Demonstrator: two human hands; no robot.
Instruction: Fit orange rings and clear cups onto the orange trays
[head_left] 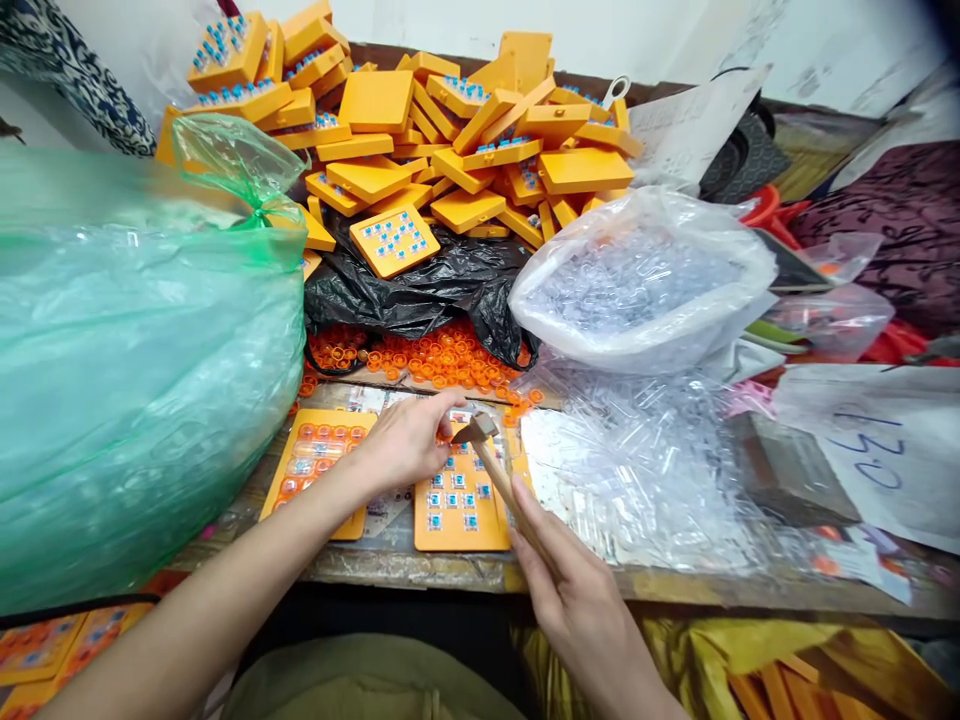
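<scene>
My right hand (559, 570) is wrapped round the wooden handle of a small hammer (491, 460), its metal head over the upper part of an orange panel (461, 530). That panel lies flat on the bench and carries rows of small blue and clear parts. At the panel's top left corner my left hand (412, 440) has its fingers bent together; what they hold, if anything, is too small to tell. Under my left forearm lies another orange panel (341, 425), fitted with orange rings and clear pieces.
Loose orange rings (450, 360) lie behind the panels, below a black bag (420, 290) and a pile of orange panels (465, 205). A green bag (150, 370) bulges at left. Clear pieces (652, 460) and a white bag (637, 345) are at right.
</scene>
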